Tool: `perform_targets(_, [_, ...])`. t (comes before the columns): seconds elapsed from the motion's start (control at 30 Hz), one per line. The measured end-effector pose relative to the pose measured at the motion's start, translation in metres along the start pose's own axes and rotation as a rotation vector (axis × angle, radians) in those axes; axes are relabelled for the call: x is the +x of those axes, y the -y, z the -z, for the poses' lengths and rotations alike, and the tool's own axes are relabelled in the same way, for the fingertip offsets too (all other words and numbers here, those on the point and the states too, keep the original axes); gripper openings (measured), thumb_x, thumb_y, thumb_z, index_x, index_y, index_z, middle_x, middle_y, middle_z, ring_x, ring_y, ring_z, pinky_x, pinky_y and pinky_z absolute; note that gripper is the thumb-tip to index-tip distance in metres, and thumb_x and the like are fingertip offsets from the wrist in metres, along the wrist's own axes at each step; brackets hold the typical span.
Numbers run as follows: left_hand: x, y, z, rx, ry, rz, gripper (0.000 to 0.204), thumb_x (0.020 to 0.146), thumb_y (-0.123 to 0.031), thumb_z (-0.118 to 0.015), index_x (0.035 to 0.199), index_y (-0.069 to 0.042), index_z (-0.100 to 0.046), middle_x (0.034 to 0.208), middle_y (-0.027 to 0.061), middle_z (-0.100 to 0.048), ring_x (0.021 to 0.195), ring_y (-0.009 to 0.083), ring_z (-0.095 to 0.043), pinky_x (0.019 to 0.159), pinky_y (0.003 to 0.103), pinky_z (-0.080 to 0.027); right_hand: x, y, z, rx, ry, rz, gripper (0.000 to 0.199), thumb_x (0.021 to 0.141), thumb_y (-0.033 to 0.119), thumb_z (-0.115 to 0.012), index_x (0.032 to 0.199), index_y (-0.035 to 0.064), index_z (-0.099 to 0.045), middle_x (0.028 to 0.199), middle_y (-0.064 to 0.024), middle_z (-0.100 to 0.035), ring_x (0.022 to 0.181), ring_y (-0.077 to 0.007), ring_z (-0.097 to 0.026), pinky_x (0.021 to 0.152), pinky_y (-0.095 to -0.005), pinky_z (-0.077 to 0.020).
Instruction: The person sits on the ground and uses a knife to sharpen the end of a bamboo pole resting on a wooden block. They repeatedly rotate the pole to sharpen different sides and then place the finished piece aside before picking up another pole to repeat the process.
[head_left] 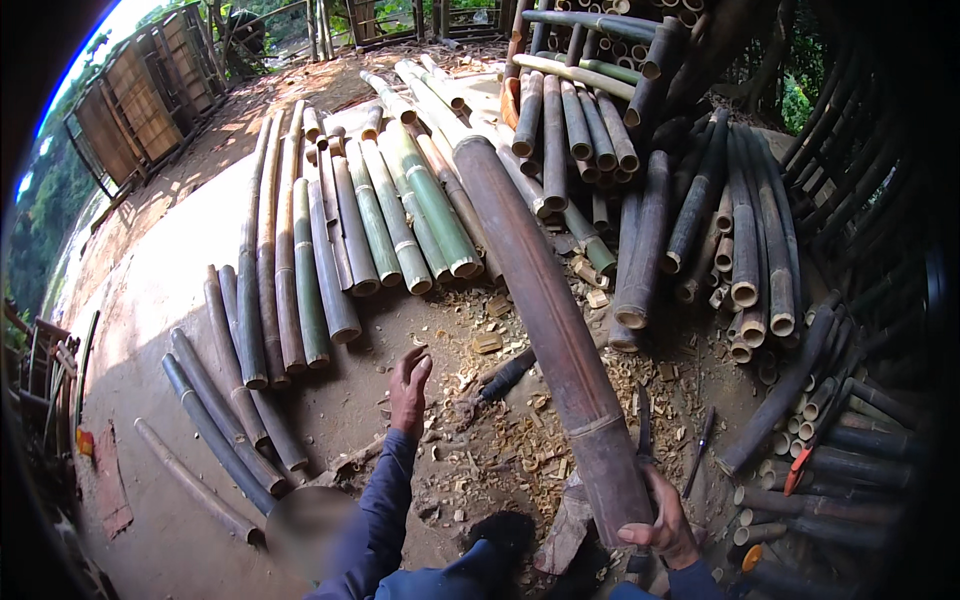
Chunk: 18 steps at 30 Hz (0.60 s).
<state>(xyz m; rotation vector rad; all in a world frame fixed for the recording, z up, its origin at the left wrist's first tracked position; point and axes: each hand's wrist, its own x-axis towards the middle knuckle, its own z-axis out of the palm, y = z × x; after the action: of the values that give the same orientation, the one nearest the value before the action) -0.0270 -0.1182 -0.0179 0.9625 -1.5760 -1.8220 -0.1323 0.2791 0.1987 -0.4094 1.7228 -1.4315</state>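
**Dark bamboo pole [548, 310] held by its near end**

The ground [130, 380] spreads beneath everything. On it lies a row of poles [309, 300] at 10 to 11 o'clock, with a stack of cut lengths [555, 140] at 1 o'clock. The dark bamboo pole slants across the middle, from 12 o'clock down to 5; whether its far end rests on anything, I cannot tell.

It looks thick, stiff and fairly heavy – likely smooth enough to roll in a one-handed grip. The raised node near its lower end should give good purchase, with a second hold towards mid-length for balance.

The right hand [672, 525], at 5 o'clock, has its fingers closed around the lower end. The left hand [407, 392], at 7 o'clock, is empty – its fingers loosely curled, apart from the pole. Pale wood chips [525, 440] litter the ground between them.
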Motion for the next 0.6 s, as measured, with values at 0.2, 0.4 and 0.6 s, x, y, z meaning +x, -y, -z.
perform_targets(0.2, [-0.018,-0.113,-0.059,-0.398,0.336,0.293,0.048,0.09,-0.034,-0.085,0.12,0.001,-0.068,0.101,0.0114,-0.074,0.09,0.0232,-0.074,0.084,0.039,-0.062,0.005,-0.08,-0.029,-0.691,0.107,0.469,0.098,0.088,0.068,-0.079,0.15,-0.0013,-0.05,0.136,-0.0234,-0.058,0.127,-0.0391,-0.056,0.109,-0.0532,-0.0457])
perform_targets(0.4, [-0.023,-0.147,-0.059,0.308,0.526,0.037,0.077,0.063,-0.03,-0.096,0.125,0.002,-0.066,0.104,0.0137,-0.073,0.089,0.0251,-0.073,0.083,0.037,-0.061,0.031,-0.243,0.124,-0.847,-0.632,-0.095,0.067,0.099,0.035,-0.075,0.144,-0.009,-0.052,0.134,-0.0326,-0.059,0.126,-0.0464,-0.057,0.108,-0.0497,-0.0451])
perform_targets(0.6, [-0.05,-0.089,-0.051,1.124,0.861,-0.234,0.082,0.056,-0.03,-0.094,0.13,-0.006,-0.067,0.116,0.019,-0.072,0.106,0.0404,-0.072,0.096,0.049,-0.058,0.067,-0.265,0.117,-0.734,-0.552,-0.06,0.059,0.081,0.023,-0.083,0.125,-0.0013,-0.053,0.122,-0.03,-0.061,0.115,-0.0486,-0.063,0.099,-0.0536,-0.0505])
